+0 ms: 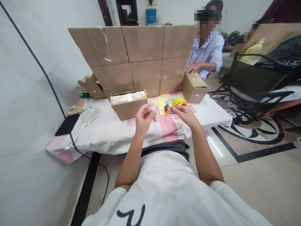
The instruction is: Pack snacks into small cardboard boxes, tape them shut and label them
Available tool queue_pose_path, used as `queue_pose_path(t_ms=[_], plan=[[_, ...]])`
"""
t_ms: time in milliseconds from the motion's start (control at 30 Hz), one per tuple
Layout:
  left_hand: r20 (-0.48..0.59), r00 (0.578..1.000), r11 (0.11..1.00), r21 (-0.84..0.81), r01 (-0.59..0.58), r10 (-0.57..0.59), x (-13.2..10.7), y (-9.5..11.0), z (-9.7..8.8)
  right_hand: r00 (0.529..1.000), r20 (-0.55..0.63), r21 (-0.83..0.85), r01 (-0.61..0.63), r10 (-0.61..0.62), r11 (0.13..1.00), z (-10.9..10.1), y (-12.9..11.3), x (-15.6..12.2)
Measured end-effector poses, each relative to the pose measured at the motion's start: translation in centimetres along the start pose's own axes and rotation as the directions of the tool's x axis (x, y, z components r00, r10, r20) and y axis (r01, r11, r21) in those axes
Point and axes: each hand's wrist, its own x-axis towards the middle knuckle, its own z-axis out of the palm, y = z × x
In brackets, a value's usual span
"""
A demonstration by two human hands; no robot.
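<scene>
Over the near side of the table, my left hand (144,118) is raised with its fingers curled and thumb drawn in. Anything thin between its fingertips is too small to make out. My right hand (185,115) has thumb and fingers together in a pinch, overlapping an orange tape dispenser (167,109) with a yellow roll of tape (180,101). Whether it grips the dispenser or a small thing in front of it is unclear. Beyond my left hand stands a cardboard box (129,108) with shiny tape along its top. Yellow patterned sheets (162,102) lie behind the dispenser.
A tall wall of stacked cardboard boxes (145,44) closes the table's back. A person (208,50) rests a hand on a taped box (195,89) at the right. An open carton (94,89) stands left. A black cable (47,77) hangs beside the left wall.
</scene>
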Motion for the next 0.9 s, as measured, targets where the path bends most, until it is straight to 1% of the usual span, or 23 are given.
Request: queue_pose_path(t_ms=[67, 100, 167, 233, 300, 333, 367, 400, 433, 467, 500, 533, 567, 600, 633, 667, 700, 733, 767, 800, 833, 867, 900], plan=[[0.030, 1.000, 1.000, 0.013, -0.007, 0.007, -0.1, 0.2, -0.1, 0.991, 0.088, 0.059, 0.096, -0.101, 0.994, 0.8, -3.7, -0.4], [0.045, 0.999, 1.000, 0.028, -0.011, 0.009, -0.1, 0.3, -0.2, 0.984, 0.119, 0.060, 0.129, -0.136, 0.990, 1.5, -5.3, -0.3], [0.057, 0.998, 0.997, 0.081, -0.018, 0.014, -0.3, 0.5, -0.2, 0.970, 0.149, 0.014, 0.192, -0.192, 0.981, 2.9, -7.4, 0.1], [0.034, 0.999, 0.985, 0.171, -0.018, 0.013, -0.5, 0.5, -0.3, 0.958, 0.149, -0.052, 0.254, -0.244, 0.966, 4.3, -8.1, 0.6], [-0.002, 1.000, 0.955, 0.296, -0.010, 0.011, -0.5, 0.4, -0.7, 0.950, 0.127, -0.113, 0.301, -0.286, 0.947, 5.4, -7.9, 0.9], [-0.030, 0.999, 0.930, 0.367, 0.001, 0.011, -0.3, 0.4, -1.2, 0.949, 0.108, -0.138, 0.310, -0.296, 0.941, 5.7, -7.6, 0.9], [-0.077, 0.997, 0.899, 0.438, 0.024, 0.011, -0.1, 0.4, -2.0, 0.951, 0.075, -0.159, 0.307, -0.298, 0.938, 5.8, -7.3, 0.9], [-0.153, 0.988, 0.861, 0.504, 0.064, 0.016, 0.1, 0.6, -3.2, 0.955, 0.026, -0.173, 0.296, -0.296, 0.939, 5.7, -7.1, 0.9], [-0.255, 0.966, 0.820, 0.560, 0.119, 0.034, 0.5, 0.9, -4.6, 0.957, -0.031, -0.178, 0.280, -0.290, 0.943, 5.4, -7.0, 0.9], [-0.369, 0.927, 0.777, 0.601, 0.186, 0.064, 0.9, 1.2, -6.4, 0.957, -0.081, -0.176, 0.260, -0.277, 0.949, 4.9, -7.0, 0.9], [-0.475, 0.873, 0.738, 0.628, 0.247, 0.112, 1.4, 1.6, -8.2, 0.960, -0.106, -0.170, 0.238, -0.258, 0.956, 4.4, -7.2, 1.1], [-0.535, 0.827, 0.704, 0.656, 0.274, 0.177, 2.0, 2.0, -10.1, 0.968, -0.095, -0.163, 0.216, -0.233, 0.963, 3.9, -7.5, 1.5], [-0.542, 0.809, 0.674, 0.687, 0.270, 0.228, 2.7, 2.4, -11.8, 0.977, -0.051, -0.158, 0.196, -0.206, 0.968, 3.6, -7.9, 2.1], [-0.519, 0.809, 0.639, 0.728, 0.248, 0.277, 3.5, 2.6, -13.3, 0.983, 0.011, -0.158, 0.183, -0.183, 0.970, 3.6, -8.4, 3.0], [-0.458, 0.831, 0.592, 0.780, 0.205, 0.316, 4.5, 2.7, -14.4, 0.983, 0.072, -0.162, 0.179, -0.169, 0.970, 3.9, -9.0, 4.2], [-0.371, 0.868, 0.534, 0.832, 0.153, 0.330, 5.5, 2.5, -15.1, 0.979, 0.117, -0.172, 0.183, -0.165, 0.968, 4.5, -9.5, 5.6], [-0.274, 0.908, 0.468, 0.878, 0.102, 0.316, 6.5, 2.2, -15.6, 0.976, 0.142, -0.190, 0.190, -0.165, 0.963, 5.4, -10.1, 7.3], [-0.180, 0.946, 0.405, 0.913, 0.058, 0.271, 7.6, 1.8, -15.8, 0.974, 0.153, -0.213, 0.196, -0.165, 0.957, 6.5, -10.6, 9.1], [-0.104, 0.974, 0.353, 0.935, 0.028, 0.199, 8.5, 1.2, -15.9, 0.974, 0.172, -0.242, 0.187, -0.147, 0.952, 7.7, -11.1, 10.9], [-0.061, 0.991, 0.317, 0.948, 0.021, 0.118, 9.2, 0.5, -15.9, 0.973, 0.202, -0.253, 0.166, -0.116, 0.953, 9.0, -11.5, 12.6], [-0.049, 0.998, 0.300, 0.953, 0.033, 0.046, 9.7, -0.2, -16.0, 0.964, 0.256, -0.222, 0.136, -0.077, 0.965, 10.2, -11.8, 14.2], [-0.052, 0.999, 0.301, 0.952, 0.053, -0.009, 10.1, -0.9, -16.1, 0.945, 0.324, -0.139, 0.092, -0.042, 0.986, 11.4, -12.0, 15.6], [-0.063, 0.997, 0.315, 0.946, 0.073, -0.043, 10.2, -1.5, -16.3, 0.917, 0.398, -0.025, 0.038, -0.025, 0.999, 12.5, -12.1, 16.8]])
